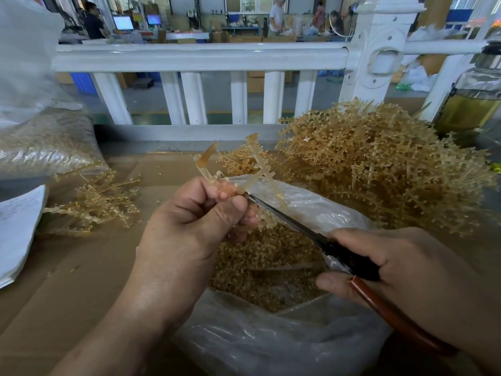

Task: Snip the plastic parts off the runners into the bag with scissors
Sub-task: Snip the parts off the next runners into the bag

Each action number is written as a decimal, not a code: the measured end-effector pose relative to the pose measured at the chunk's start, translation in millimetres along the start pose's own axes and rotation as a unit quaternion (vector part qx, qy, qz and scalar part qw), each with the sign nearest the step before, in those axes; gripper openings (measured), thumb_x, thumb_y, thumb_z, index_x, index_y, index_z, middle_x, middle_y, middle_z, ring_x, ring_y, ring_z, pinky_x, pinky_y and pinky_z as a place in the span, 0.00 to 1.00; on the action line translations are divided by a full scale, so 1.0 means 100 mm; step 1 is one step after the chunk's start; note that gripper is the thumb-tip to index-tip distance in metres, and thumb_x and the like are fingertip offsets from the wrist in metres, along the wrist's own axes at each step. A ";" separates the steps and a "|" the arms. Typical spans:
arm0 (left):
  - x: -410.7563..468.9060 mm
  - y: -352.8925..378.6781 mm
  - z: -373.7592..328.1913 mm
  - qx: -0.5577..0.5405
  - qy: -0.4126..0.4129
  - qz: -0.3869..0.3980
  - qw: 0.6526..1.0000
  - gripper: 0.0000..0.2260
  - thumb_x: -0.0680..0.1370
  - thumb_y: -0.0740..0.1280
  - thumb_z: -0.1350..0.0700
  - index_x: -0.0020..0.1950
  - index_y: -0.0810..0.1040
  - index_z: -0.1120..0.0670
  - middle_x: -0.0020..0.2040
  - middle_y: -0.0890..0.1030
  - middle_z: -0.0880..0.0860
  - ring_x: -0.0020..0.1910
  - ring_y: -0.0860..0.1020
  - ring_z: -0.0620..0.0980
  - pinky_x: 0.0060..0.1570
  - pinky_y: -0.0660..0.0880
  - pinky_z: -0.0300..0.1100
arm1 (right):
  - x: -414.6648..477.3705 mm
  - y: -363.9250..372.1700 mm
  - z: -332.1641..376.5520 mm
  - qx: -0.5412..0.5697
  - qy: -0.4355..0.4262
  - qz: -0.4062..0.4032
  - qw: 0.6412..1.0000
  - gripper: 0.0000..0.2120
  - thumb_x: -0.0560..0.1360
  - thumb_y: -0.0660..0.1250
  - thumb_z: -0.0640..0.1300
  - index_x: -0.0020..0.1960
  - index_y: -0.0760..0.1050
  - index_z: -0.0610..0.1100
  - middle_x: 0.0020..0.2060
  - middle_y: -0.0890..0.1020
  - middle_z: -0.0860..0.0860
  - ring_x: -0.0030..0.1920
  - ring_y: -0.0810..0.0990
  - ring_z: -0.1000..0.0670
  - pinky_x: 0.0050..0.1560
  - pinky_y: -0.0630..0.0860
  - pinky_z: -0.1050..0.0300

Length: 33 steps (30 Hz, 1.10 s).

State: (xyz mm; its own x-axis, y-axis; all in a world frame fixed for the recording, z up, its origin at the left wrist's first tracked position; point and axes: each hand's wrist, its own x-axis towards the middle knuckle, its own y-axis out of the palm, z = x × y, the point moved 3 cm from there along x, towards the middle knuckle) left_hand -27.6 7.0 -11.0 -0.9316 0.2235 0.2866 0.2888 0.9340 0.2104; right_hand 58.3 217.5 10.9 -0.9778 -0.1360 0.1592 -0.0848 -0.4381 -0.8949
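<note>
My left hand (195, 221) pinches a translucent amber runner (257, 164) between thumb and fingers and holds it over the open clear plastic bag (271, 346). My right hand (412, 270) grips the scissors (303, 226) by their brown handles. The dark blades point up and left, and their tips meet the runner just beside my left fingertips. Inside the bag lies a heap of small amber snipped parts (260, 264).
A big pile of amber runners (379, 169) fills the right of the cardboard-covered table (67, 280). A smaller pile of runners (100, 202) lies left, near papers (19, 229) and a filled bag (46, 142). A white railing (200, 55) runs behind; a glass bottle (471, 99) stands far right.
</note>
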 end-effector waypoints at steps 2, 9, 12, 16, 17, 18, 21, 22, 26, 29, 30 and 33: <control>0.00 0.00 0.01 0.008 0.000 0.000 1.000 0.10 0.71 0.71 0.56 0.44 0.74 0.61 0.39 0.84 0.57 0.40 0.85 0.53 0.39 0.81 0.42 | 0.00 0.00 -0.01 -0.007 0.001 -0.002 1.000 0.19 0.69 0.58 0.75 0.45 0.74 0.61 0.33 0.77 0.61 0.31 0.77 0.61 0.29 0.70 0.66; -0.01 0.00 0.01 0.018 0.003 -0.012 1.000 0.01 0.71 0.71 0.54 0.39 0.81 0.50 0.39 0.85 0.55 0.41 0.85 0.52 0.39 0.81 0.41 | -0.01 0.01 -0.01 -0.001 -0.005 -0.009 1.000 0.19 0.69 0.59 0.76 0.48 0.74 0.65 0.34 0.78 0.62 0.32 0.78 0.62 0.32 0.72 0.66; 0.00 0.00 0.00 0.015 0.007 -0.017 1.000 0.02 0.71 0.71 0.54 0.38 0.81 0.49 0.38 0.85 0.54 0.40 0.85 0.51 0.39 0.81 0.41 | 0.00 0.01 -0.01 0.003 -0.005 -0.005 1.000 0.19 0.69 0.58 0.76 0.48 0.73 0.65 0.35 0.78 0.63 0.33 0.78 0.63 0.33 0.72 0.67; 0.00 -0.02 0.01 0.021 0.006 -0.026 0.999 0.05 0.71 0.71 0.53 0.42 0.79 0.55 0.39 0.85 0.54 0.40 0.85 0.52 0.39 0.82 0.42 | 0.00 0.00 -0.03 -0.003 -0.004 -0.005 1.000 0.24 0.69 0.56 0.78 0.49 0.75 0.60 0.36 0.78 0.62 0.34 0.78 0.62 0.35 0.73 0.64; 0.00 -0.02 0.01 0.022 0.005 -0.027 0.999 0.04 0.71 0.71 0.53 0.41 0.80 0.53 0.39 0.85 0.55 0.40 0.85 0.52 0.39 0.82 0.42 | 0.00 0.00 -0.03 -0.005 -0.004 -0.004 1.000 0.25 0.69 0.56 0.78 0.50 0.75 0.61 0.36 0.78 0.62 0.35 0.78 0.62 0.36 0.74 0.63; 0.01 -0.02 0.01 0.024 0.004 -0.027 0.999 0.03 0.71 0.71 0.53 0.39 0.80 0.51 0.39 0.85 0.55 0.40 0.85 0.53 0.40 0.82 0.42 | 0.00 0.00 -0.03 -0.007 -0.003 -0.003 1.000 0.26 0.68 0.55 0.79 0.50 0.75 0.61 0.37 0.78 0.63 0.35 0.78 0.62 0.36 0.74 0.63; 0.01 -0.02 0.00 0.022 0.003 -0.024 0.999 0.03 0.71 0.71 0.53 0.38 0.82 0.50 0.39 0.85 0.57 0.40 0.85 0.54 0.40 0.82 0.42 | 0.00 0.01 -0.01 -0.011 -0.002 0.002 1.000 0.25 0.68 0.54 0.79 0.50 0.74 0.63 0.38 0.78 0.65 0.36 0.78 0.63 0.35 0.74 0.65; 0.01 -0.02 -0.01 0.023 0.002 -0.022 0.999 0.03 0.71 0.71 0.53 0.38 0.82 0.51 0.39 0.85 0.58 0.40 0.85 0.54 0.40 0.81 0.42 | 0.00 0.00 0.00 -0.006 -0.003 0.003 1.000 0.23 0.68 0.55 0.78 0.50 0.74 0.63 0.38 0.78 0.65 0.36 0.78 0.63 0.35 0.74 0.66; 0.00 -0.02 -0.01 0.025 0.005 -0.021 0.999 0.03 0.70 0.72 0.53 0.37 0.81 0.50 0.39 0.85 0.58 0.40 0.85 0.55 0.40 0.82 0.41 | 0.01 0.00 0.00 -0.001 -0.001 0.004 1.000 0.21 0.68 0.58 0.76 0.51 0.74 0.65 0.38 0.78 0.67 0.36 0.78 0.64 0.37 0.73 0.68; 0.00 -0.02 0.00 0.034 0.009 -0.019 0.999 0.02 0.70 0.72 0.52 0.37 0.82 0.48 0.39 0.85 0.57 0.41 0.86 0.55 0.41 0.82 0.41 | 0.00 0.01 -0.01 0.004 0.002 0.009 1.000 0.22 0.68 0.58 0.77 0.52 0.75 0.64 0.38 0.78 0.65 0.36 0.78 0.62 0.35 0.72 0.68; 0.00 -0.02 0.00 0.037 0.011 -0.018 0.999 0.02 0.70 0.72 0.52 0.37 0.82 0.47 0.39 0.85 0.56 0.41 0.86 0.55 0.41 0.82 0.42 | 0.00 0.01 -0.01 0.003 0.003 0.009 1.000 0.22 0.68 0.58 0.77 0.51 0.75 0.64 0.38 0.78 0.64 0.36 0.78 0.61 0.34 0.72 0.67; 0.00 -0.03 0.01 0.037 0.014 -0.012 0.999 0.04 0.72 0.72 0.54 0.38 0.82 0.47 0.39 0.85 0.54 0.41 0.86 0.54 0.42 0.82 0.42 | 0.00 0.01 -0.02 -0.001 0.001 0.003 1.000 0.22 0.68 0.58 0.77 0.52 0.74 0.64 0.37 0.78 0.64 0.35 0.78 0.62 0.34 0.72 0.67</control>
State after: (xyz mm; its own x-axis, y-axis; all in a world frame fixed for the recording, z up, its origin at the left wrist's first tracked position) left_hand -28.9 4.7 -12.7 -0.9311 0.1949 0.3082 0.2490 0.9573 0.1471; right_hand 58.0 218.6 9.2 -0.9787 -0.1375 0.1527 -0.0787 -0.4354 -0.8968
